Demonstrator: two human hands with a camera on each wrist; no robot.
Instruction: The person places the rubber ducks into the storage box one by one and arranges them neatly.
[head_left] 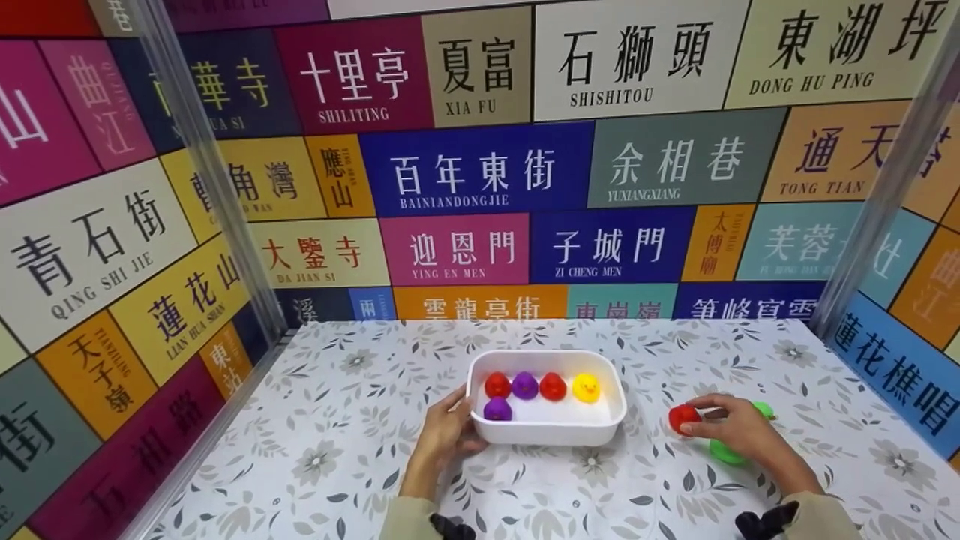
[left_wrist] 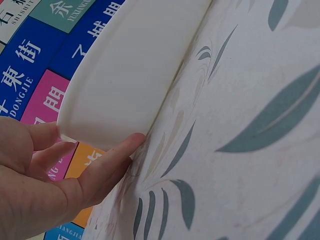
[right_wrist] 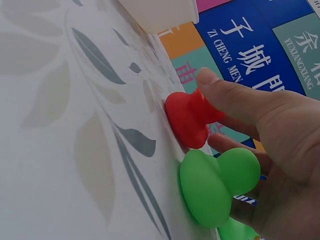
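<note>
My left hand (head_left: pixel 444 433) touches the left end of a white tub (head_left: pixel 547 433), fingertips against its side and low edge in the left wrist view. Inside the tub lie two red toys, two purple toys and a yellow duck (head_left: pixel 586 388). To the right of the tub, my right hand (head_left: pixel 739 431) pinches a red toy (right_wrist: pixel 187 117) between thumb and fingers, at the table surface. A green toy (right_wrist: pixel 212 185) stands beside the red one, near my palm, with another green toy (right_wrist: pixel 236 230) partly hidden behind it.
The table (head_left: pixel 315 405) has a leaf-and-flower patterned cover. Behind and to the left stand panels (head_left: pixel 480 169) of coloured signs, with clear upright posts at the table's back corners (head_left: pixel 874 172).
</note>
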